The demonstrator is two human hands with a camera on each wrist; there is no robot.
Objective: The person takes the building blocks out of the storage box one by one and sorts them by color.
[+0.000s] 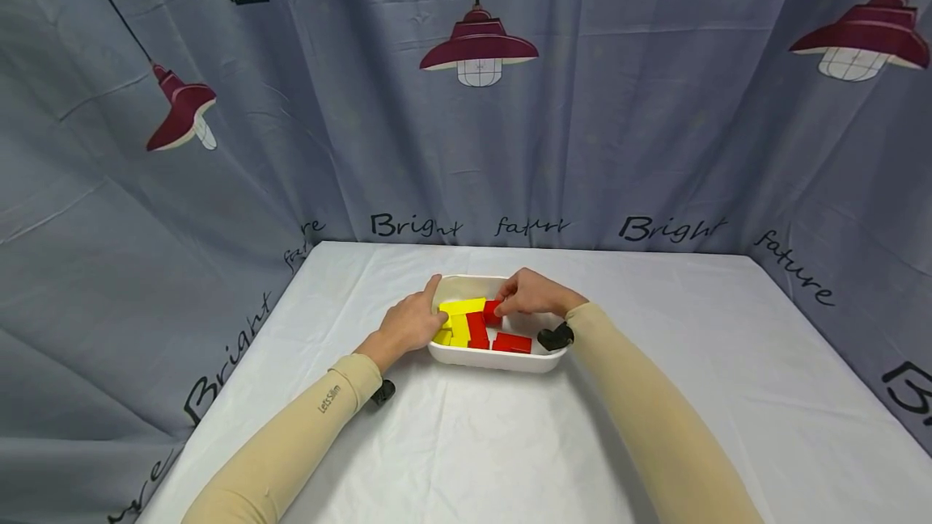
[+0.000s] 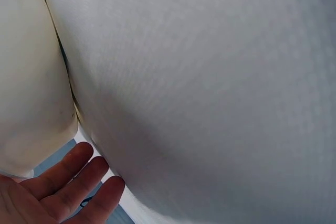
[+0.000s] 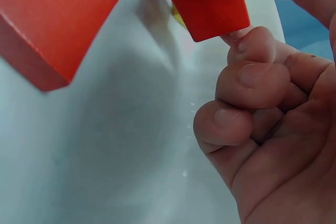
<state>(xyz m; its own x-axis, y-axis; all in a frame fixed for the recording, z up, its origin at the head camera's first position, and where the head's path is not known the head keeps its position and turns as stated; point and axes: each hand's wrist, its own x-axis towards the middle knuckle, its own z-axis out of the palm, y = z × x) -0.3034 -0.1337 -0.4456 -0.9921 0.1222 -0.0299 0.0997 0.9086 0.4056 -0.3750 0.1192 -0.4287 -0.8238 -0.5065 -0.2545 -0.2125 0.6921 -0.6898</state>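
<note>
A white tub (image 1: 466, 357) with rounded corners stands on the white-covered table. My left hand (image 1: 411, 320) holds its left wall, thumb over the rim and fingers outside. In the left wrist view, several fingers (image 2: 68, 184) lie fairly straight beside the cream wall of the tub (image 2: 31, 87). Inside the tub, at its far right part, my right hand (image 1: 537, 294) pinches a red block (image 3: 215, 11) between thumb and index finger, the other fingers curled. Another red block (image 1: 512, 343) lies near the front wall. A red block (image 1: 476, 331) and several yellow blocks (image 1: 459, 330) fill the left part.
White cloth covers the table (image 1: 466, 443) around the tub. Behind it hangs a grey-blue curtain (image 1: 466, 152) printed with lamps and lettering. Black wrist cameras sit at both cuffs; the right one (image 1: 556, 336) is over the tub's right end.
</note>
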